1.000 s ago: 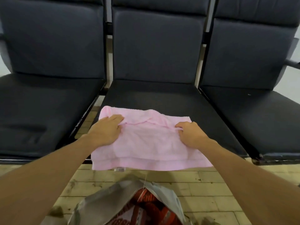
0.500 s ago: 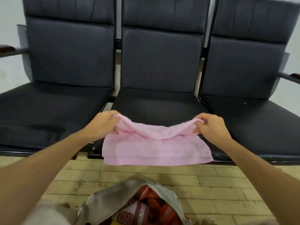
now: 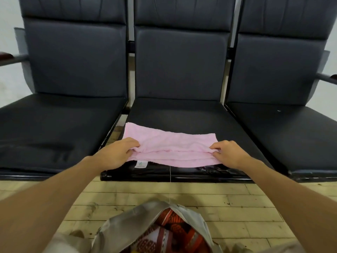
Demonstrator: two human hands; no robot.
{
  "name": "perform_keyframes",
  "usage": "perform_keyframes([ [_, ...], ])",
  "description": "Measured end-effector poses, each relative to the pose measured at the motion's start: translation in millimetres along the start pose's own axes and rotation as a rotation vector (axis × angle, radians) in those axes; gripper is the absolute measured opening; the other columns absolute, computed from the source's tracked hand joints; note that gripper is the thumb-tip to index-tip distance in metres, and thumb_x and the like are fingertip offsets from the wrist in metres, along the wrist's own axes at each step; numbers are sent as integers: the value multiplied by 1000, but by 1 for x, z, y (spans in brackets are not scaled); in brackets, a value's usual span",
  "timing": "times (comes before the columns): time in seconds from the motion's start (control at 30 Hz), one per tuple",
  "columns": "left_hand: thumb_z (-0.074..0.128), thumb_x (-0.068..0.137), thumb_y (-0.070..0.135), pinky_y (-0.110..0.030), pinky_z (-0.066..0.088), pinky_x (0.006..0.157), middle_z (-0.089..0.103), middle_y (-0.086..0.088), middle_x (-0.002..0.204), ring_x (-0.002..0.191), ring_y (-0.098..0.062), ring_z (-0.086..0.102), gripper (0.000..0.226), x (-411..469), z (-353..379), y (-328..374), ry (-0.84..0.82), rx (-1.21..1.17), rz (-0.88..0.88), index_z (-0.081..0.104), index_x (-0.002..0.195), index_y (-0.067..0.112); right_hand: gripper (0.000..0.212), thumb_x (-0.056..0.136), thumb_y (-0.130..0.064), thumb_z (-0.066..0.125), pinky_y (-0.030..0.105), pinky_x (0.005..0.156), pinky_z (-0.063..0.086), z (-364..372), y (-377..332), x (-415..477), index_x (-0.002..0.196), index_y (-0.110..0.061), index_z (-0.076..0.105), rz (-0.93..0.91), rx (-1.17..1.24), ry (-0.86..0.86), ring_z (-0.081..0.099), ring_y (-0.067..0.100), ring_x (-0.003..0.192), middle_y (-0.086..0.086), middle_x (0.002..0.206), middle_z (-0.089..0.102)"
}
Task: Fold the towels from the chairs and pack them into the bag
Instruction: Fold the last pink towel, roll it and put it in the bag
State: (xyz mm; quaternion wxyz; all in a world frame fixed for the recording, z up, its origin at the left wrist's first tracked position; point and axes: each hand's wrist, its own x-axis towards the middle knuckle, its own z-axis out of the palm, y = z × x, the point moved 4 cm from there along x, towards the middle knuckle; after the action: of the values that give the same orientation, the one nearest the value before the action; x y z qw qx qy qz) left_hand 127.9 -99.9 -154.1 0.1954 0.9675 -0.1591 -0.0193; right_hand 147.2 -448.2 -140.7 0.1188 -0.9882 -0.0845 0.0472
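Note:
A pink towel (image 3: 169, 145) lies folded on the front of the middle chair's seat (image 3: 182, 114), with a white label sticking out at its near edge. My left hand (image 3: 116, 154) pinches the towel's near left corner. At the near right corner my right hand (image 3: 228, 152) pinches the folded layers. A grey bag (image 3: 127, 225) stands open on the floor below, with a red patterned cloth (image 3: 173, 229) inside.
Three dark padded chairs stand in a row; the left seat (image 3: 54, 125) and the right seat (image 3: 291, 134) carry nothing. Armrests stick out at both ends. The floor (image 3: 237, 198) is pale wooden boards. A thin thread hangs from the towel toward the bag.
Both hands lifted the towel's near edge off the seat, then laid the towel back down folded narrower. The view has tilted a little.

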Motion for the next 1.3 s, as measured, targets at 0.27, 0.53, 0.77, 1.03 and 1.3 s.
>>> perform_keyframes([
  [0.27, 42, 100, 8, -20, 33, 97, 57, 7, 124, 115, -9, 48, 34, -7, -20, 8, 265, -203, -45, 59, 129, 14, 30, 97, -6, 45, 25, 74, 41, -13, 12, 6, 113, -11, 69, 40, 197, 361, 64, 30, 94, 10, 106, 70],
  [0.53, 44, 101, 21, -13, 39, 79, 63, 8, 99, 101, -18, 57, 22, -34, -21, 17, 149, -276, -112, 64, 108, 18, 28, 96, -7, 45, 28, 70, 41, -28, 19, -33, 109, -11, 70, 89, 179, 256, 58, 24, 84, 11, 102, 69],
  [0.77, 39, 101, 42, -28, 38, 88, 54, 0, 114, 106, -19, 51, 38, -26, -13, 27, 75, -263, -297, 64, 110, 15, 38, 96, -21, 44, 31, 55, 34, -16, 7, -36, 59, -10, 41, 248, 253, 84, 41, 21, 59, 6, 65, 47],
  [1.03, 66, 88, 32, -41, 40, 99, 34, -19, 136, 122, -33, 41, 63, -5, -9, 6, 280, -126, -613, 37, 133, 0, 15, 96, -17, 55, 32, 84, 43, -8, 17, -6, 91, -5, 64, 315, 213, 270, 50, 26, 93, 15, 105, 57],
  [1.3, 57, 88, 55, -39, 37, 102, 35, -15, 139, 128, -31, 36, 68, -5, -6, 4, 61, 72, -654, 39, 134, 8, 20, 89, -22, 61, 41, 89, 50, 4, 18, -2, 96, -5, 54, 586, 305, 149, 57, 30, 94, 14, 105, 62],
])
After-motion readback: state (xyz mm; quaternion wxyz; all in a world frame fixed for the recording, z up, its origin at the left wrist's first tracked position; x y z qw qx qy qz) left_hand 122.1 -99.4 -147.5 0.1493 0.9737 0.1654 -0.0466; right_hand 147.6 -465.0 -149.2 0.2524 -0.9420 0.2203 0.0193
